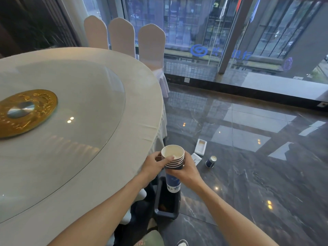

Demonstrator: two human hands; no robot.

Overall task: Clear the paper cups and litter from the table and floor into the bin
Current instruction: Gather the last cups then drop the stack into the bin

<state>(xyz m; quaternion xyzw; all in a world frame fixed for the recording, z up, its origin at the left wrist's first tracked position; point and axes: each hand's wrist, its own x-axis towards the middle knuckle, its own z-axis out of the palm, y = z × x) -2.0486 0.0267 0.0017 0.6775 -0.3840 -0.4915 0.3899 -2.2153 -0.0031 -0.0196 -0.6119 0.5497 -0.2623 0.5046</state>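
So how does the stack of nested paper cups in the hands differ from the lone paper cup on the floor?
The stack of nested blue-and-white paper cups is held above the black bin by both hands; the single blue paper cup lies alone on the dark floor. The stack is upright, the single cup tipped over. Both are blue outside.

Two hands hold a tall stack of paper cups [173,163] over a black bin [166,206] on the floor. The left hand [154,163] grips the top cups and the right hand [186,170] wraps the stack lower down. One more cup [211,161] (blue and white) lies on the shiny dark floor [248,174], near two small white boxes [201,147], beside the big round table [124,157].
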